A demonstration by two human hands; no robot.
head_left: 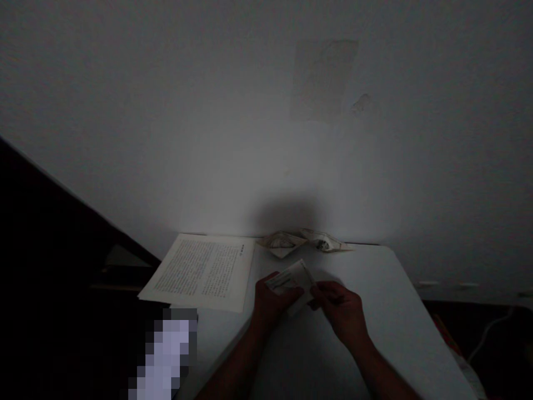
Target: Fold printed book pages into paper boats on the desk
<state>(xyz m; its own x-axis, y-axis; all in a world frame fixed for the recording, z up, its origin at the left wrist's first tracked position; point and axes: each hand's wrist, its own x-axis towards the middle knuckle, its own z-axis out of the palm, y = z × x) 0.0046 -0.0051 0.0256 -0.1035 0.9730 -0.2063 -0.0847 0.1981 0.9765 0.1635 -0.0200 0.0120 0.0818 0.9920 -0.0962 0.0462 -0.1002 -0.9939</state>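
Note:
Between my two hands is a small folded piece of printed paper (pixel 306 272), held tilted above the table. My left hand (pixel 270 300) grips its left side, with the thumb lying across the front. At the right edge, my right hand (pixel 341 305) pinches the paper between thumb and fingers. Just beyond the hands sit two folded paper boats, the left boat (pixel 282 244) and the right boat (pixel 327 243), side by side near the wall. The light is dim, so the fine folds are hard to make out.
Printed sheets (pixel 200 272) lie flat on the left of the white table (pixel 400 322). A pale wall (pixel 208 139) stands right behind the table's back edge. A pixelated bright patch (pixel 162 355) covers something at the lower left. Dark areas lie on both sides.

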